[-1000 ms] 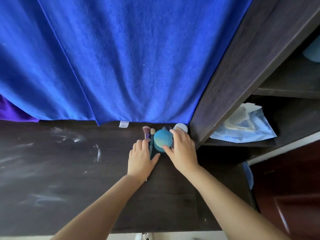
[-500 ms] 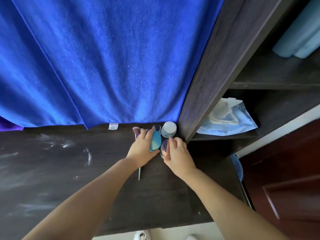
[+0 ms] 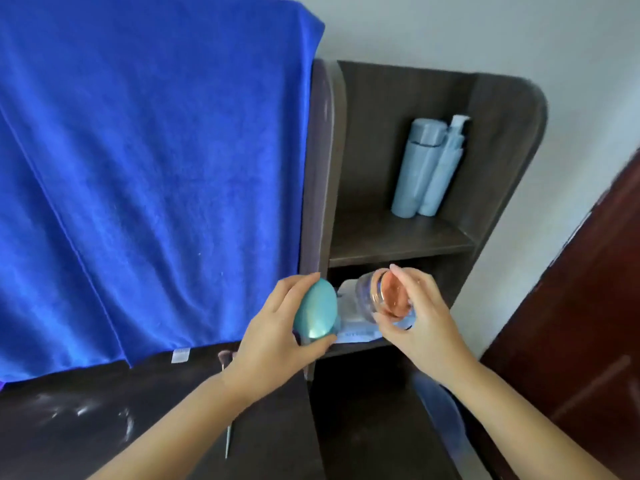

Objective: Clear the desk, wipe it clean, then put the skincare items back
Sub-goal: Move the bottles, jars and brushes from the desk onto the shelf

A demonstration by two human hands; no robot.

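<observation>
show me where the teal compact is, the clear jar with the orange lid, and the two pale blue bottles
teal compact (image 3: 317, 310): head view, on its domed lid.
clear jar (image 3: 367, 299): head view, on its glass side.
pale blue bottles (image 3: 417, 168): head view, on the left bottle's body.

Blue towel (image 3: 149, 174): soft, fuzzy cloth. Desk (image 3: 86, 427) and shelf (image 3: 398, 237): dark matt wood grain, desk smeared white. Teal compact (image 3: 317, 310): smooth glossy plastic. Jar (image 3: 382, 297): clear, shiny, coppery lid. Pale blue bottles (image 3: 426, 168): matt plastic.
</observation>
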